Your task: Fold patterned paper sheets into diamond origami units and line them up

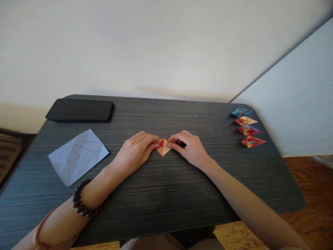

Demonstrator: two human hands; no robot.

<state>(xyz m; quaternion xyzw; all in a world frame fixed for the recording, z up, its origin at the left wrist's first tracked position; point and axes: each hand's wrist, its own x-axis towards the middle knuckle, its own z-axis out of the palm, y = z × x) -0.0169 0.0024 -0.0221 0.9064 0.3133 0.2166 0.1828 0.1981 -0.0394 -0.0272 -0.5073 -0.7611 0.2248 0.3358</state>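
A small piece of folded origami paper (163, 150), red at the top and cream below, is held low over the middle of the dark table. My left hand (136, 147) pinches its left corner between thumb and fingers. On the opposite side, my right hand (189, 147) pinches the right corner the same way. Fingertips cover both side corners, and the pointed lower end faces me.
Several folded paper pieces (251, 130), blue, cream and red, stand in a column at the table's right edge. A black phone-like slab (80, 110) lies at the back left. Nearer sits a pale blue-grey sheet with lines (78, 156). A wall borders the table's (169, 201) back.
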